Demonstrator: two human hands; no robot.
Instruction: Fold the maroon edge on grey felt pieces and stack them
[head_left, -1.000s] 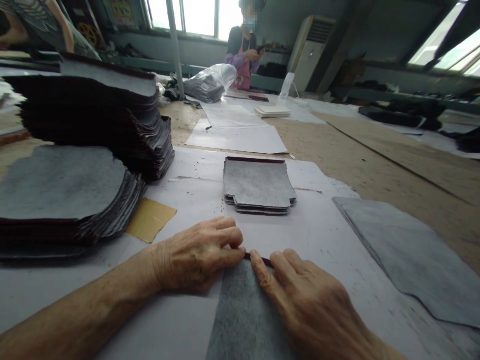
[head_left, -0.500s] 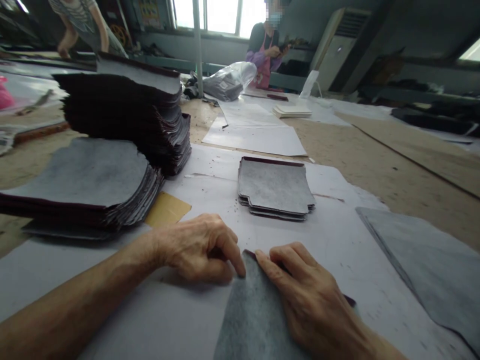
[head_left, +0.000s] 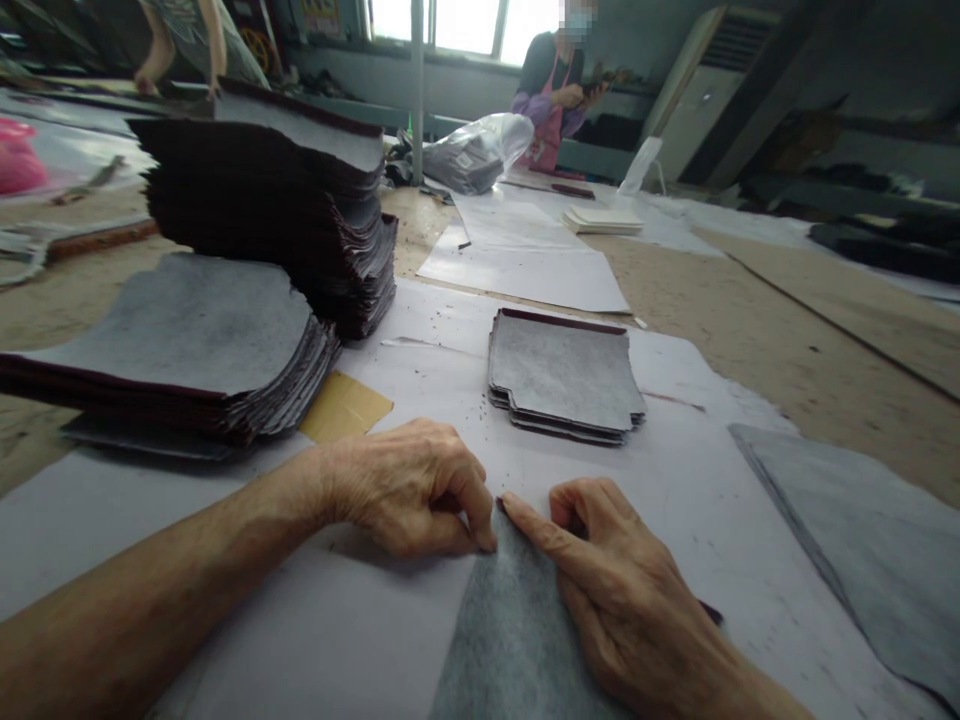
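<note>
A grey-backed sheet (head_left: 510, 630) with a dark reddish-brown edge lies before me on white paper, running out of the bottom of the view. My left hand (head_left: 420, 490) has its thumb and index finger pinched together at the sheet's left edge, close to the far corner. On the sheet's other side, my right hand (head_left: 622, 590) holds it down, index finger stretched to the dark folded tip and the other fingers curled. Part of the sheet is hidden under this hand. Beyond both hands sits a small stack of notched grey pieces (head_left: 566, 365) with dark folded edges.
Tall dark stacks of sheets (head_left: 262, 200) and a lower grey-topped stack (head_left: 172, 320) stand at the left, near a yellow card (head_left: 349, 405). More grey sheets (head_left: 862, 540) lie at the right. A person in a pink apron (head_left: 551, 130) stands beyond the table; another person's arms show far left.
The view has shifted slightly, so the surroundings sit further right. My left thumb and index finger have closed together at the sheet's edge. My right index finger has moved onto the folded tip.
</note>
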